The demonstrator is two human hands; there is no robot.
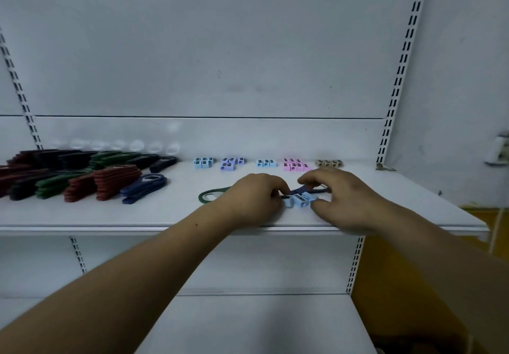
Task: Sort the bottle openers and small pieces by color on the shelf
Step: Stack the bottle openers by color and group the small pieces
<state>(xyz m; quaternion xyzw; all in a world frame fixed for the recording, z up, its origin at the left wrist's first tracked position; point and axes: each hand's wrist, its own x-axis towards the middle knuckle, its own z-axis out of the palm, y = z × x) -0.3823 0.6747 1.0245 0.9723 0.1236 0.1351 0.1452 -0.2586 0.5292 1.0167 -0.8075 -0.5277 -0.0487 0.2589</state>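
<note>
Pinching the light-blue pieces [298, 199] lying between them, left hand [248, 202] and right hand [344, 199] curl over the shelf [110, 216].

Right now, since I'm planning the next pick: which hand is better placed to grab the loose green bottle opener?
Left hand: the green bottle opener lies just beside it, while the right hand sits past the light blue pieces, farther away.

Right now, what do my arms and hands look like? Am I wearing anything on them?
Both arms are bare, no sleeves in view. The left hand and right hand show no gloves, rings or watch. A small dark spot marks the left forearm.
</note>
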